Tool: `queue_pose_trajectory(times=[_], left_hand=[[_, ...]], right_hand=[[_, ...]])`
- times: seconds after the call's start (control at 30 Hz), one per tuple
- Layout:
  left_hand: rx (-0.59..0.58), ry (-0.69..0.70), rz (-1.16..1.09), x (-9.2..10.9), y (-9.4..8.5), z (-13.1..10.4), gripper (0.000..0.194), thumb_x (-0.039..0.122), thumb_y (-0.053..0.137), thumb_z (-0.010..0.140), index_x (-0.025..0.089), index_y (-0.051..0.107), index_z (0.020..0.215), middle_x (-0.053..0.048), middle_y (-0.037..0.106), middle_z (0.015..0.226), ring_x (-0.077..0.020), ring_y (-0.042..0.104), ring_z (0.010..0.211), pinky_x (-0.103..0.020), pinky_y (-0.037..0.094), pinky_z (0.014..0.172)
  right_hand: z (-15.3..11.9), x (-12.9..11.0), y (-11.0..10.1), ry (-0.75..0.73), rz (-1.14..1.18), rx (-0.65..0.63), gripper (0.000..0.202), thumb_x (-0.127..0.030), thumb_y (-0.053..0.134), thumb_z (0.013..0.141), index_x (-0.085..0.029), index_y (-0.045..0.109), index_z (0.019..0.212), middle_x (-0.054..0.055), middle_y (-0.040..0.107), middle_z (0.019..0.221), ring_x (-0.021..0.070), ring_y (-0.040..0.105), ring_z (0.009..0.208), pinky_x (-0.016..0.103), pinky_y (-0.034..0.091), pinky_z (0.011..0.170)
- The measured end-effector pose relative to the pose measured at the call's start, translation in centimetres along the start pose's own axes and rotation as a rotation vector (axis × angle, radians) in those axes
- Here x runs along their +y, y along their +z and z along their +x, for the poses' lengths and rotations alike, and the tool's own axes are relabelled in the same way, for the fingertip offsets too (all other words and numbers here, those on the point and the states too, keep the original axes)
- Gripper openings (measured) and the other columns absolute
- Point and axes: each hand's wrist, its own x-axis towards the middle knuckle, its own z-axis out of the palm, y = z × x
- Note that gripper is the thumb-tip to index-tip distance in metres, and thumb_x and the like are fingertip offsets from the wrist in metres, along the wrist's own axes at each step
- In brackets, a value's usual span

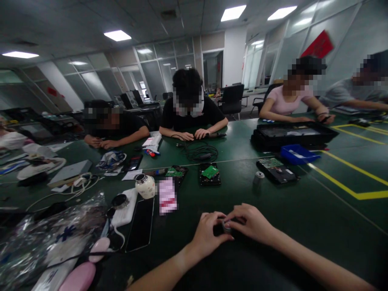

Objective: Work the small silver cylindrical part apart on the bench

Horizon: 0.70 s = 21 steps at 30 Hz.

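Observation:
Near the front edge of the green table (184,202), my left hand (207,234) is curled around a small silver metal cylinder (226,227), its thumb and fingers on either side. My right hand (250,222) meets it from the right, with fingertips on the cylinder's top. The cylinder's details are too small to make out. Another small silver cylinder (259,178) stands upright beyond my right hand. Farther back lie a black drive with a green circuit board (209,173) and, to its right, a second drive (277,170).
On the left are a phone (141,224), a cream jar (144,186), a white device (126,208), clear plastic wrap (54,238) and a pink case (79,277). A blue tray (298,154) and black bin (294,135) sit back right. Several people sit across the table.

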Motion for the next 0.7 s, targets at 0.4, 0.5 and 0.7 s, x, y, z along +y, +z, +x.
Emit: queue_pose_trajectory(times=[0.4, 0.5, 0.7], left_hand=[[0.018, -0.02, 0.019, -0.3, 0.3, 0.0, 0.058, 0.032, 0.092, 0.055, 0.026, 0.065, 0.105, -0.001, 0.068, 0.105, -0.0262, 0.058, 0.099, -0.039, 0.049, 0.086], [0.015, -0.022, 0.011, -0.3, 0.3, 0.0, 0.058, 0.032, 0.092, 0.055, 0.025, 0.065, 0.105, -0.002, 0.068, 0.104, -0.026, 0.058, 0.098, -0.039, 0.049, 0.085], [0.02, -0.022, 0.019, -0.3, 0.3, 0.0, 0.057, 0.031, 0.092, 0.055, 0.026, 0.066, 0.105, -0.001, 0.068, 0.1, -0.0255, 0.059, 0.096, -0.038, 0.05, 0.084]], right_hand=[[0.4, 7.2, -0.2, 0.145, -0.101, 0.119, 0.033, -0.052, 0.061, 0.086, -0.025, 0.078, 0.091, -0.001, 0.055, 0.06, 0.0145, 0.051, 0.056, 0.026, 0.037, 0.058], [0.2, 6.6, 0.2, 0.144, -0.102, 0.138, 0.037, -0.053, 0.056, 0.089, -0.023, 0.077, 0.096, -0.001, 0.052, 0.061, 0.0147, 0.051, 0.058, 0.026, 0.039, 0.059], [0.0, 2.4, 0.0, 0.062, 0.06, 0.065, 0.036, -0.054, 0.057, 0.088, -0.024, 0.077, 0.096, -0.001, 0.048, 0.062, 0.0141, 0.048, 0.058, 0.025, 0.035, 0.055]])
